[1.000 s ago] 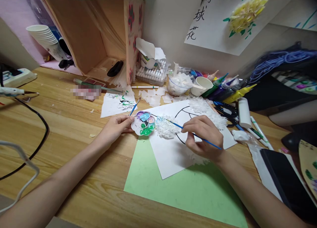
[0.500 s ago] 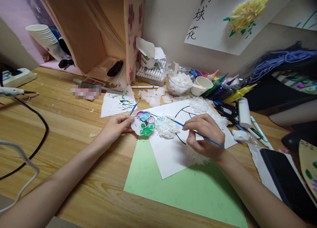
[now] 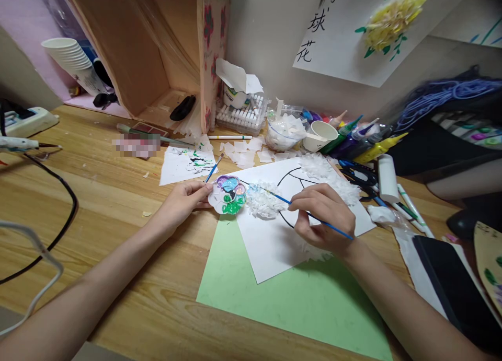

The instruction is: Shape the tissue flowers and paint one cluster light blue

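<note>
My left hand pinches the left rim of a flower-shaped paint palette with purple, blue, pink and green paint in its wells. In my right hand is a thin blue paintbrush, its tip over a white paper flower tinted pale blue at the upper left. That flower is on a white sheet with black drawn lines and more ruffled white flowers. A green sheet lies beneath the white one. My right hand hides part of the drawing.
Behind the sheet stand a plastic bowl of paper scraps, a paper cup and paint bottles. Scissors and markers lie right, near a black phone-like slab. A second brush rests by a paint-smeared paper.
The brush tip has shifted very slightly on the white paper flower, with my right hand moving a little downward. My left hand and the palette stay nearly in place.
</note>
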Motion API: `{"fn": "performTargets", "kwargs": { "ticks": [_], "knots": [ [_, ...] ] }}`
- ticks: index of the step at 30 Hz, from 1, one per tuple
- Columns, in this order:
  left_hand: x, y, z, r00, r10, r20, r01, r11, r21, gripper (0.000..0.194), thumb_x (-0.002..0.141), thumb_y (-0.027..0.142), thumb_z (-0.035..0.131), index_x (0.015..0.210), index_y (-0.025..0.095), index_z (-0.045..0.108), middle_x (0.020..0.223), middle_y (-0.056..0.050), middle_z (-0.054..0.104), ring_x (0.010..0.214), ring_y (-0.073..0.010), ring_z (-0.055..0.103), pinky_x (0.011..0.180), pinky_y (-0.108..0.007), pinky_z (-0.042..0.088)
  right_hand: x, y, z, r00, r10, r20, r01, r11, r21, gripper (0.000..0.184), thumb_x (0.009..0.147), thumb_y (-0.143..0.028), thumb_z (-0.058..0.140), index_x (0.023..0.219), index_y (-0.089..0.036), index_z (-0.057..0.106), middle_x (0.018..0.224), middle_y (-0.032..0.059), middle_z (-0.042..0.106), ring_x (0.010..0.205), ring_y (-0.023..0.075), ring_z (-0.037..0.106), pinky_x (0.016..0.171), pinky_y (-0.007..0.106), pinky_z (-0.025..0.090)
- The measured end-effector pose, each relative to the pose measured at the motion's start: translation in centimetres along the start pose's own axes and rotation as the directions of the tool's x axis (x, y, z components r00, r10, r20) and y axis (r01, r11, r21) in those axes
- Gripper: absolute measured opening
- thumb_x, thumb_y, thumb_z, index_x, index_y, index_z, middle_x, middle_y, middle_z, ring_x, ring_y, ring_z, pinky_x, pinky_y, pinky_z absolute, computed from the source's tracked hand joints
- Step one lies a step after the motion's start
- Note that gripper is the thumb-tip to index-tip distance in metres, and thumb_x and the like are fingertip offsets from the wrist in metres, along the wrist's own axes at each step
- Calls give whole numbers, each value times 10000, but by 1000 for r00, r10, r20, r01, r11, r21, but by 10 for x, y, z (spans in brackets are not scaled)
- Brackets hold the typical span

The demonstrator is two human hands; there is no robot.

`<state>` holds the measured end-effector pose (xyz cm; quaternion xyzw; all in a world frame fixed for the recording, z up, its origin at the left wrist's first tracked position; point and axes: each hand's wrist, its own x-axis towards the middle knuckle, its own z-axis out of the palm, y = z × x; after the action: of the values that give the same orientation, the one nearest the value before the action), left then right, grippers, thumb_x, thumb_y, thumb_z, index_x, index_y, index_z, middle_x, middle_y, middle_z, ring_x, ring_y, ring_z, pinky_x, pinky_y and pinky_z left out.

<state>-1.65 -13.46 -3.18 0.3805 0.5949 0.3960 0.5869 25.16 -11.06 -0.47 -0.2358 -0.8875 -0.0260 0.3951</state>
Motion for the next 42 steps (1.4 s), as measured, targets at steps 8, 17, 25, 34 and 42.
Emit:
{"fn": "performTargets", "kwargs": {
  "ticks": [8,17,25,34,42],
  "knots": [
    [0,0,-1,1000,-6,-7,6,1000,8,298,680,437,663,807,168,680,822,-38,706,781,-161,651,778,-273,528,0,0,-2,1000,4,-21,-4,1000,3,278,611,9,474,770,-213,527,618,5,589,606,157,523,559,312,470],
    [0,1,0,1000,-11,-8,11,1000,-10,314,663,434,677,807,155,668,809,-47,706,753,-161,655,767,-277,529,1,-2,-2,1000,8,-22,-8,1000,2,281,615,9,469,772,-217,528,627,3,594,617,156,528,561,305,470],
    [-1,0,0,1000,5,3,-5,1000,2,293,683,432,663,783,157,677,798,-39,701,758,-153,648,775,-272,522,2,-4,-5,999,16,-44,-16,1000,-5,272,626,-1,466,763,-224,537,612,-4,592,599,156,532,563,312,468],
    [-4,5,4,1000,13,20,-12,999,-49,322,645,445,688,738,138,672,755,-40,691,723,-160,647,779,-308,526,3,-17,4,958,271,96,-288,906,311,239,799,-96,446,946,-209,598,887,52,668,845,192,603,737,367,473],
    [-5,6,6,1000,10,27,-7,996,-89,312,637,443,701,721,145,659,740,-26,690,713,-154,645,761,-291,530,1,-17,9,951,256,172,-303,878,370,260,815,-96,446,1001,-207,591,925,62,658,869,189,586,745,361,466]
  ]
}}
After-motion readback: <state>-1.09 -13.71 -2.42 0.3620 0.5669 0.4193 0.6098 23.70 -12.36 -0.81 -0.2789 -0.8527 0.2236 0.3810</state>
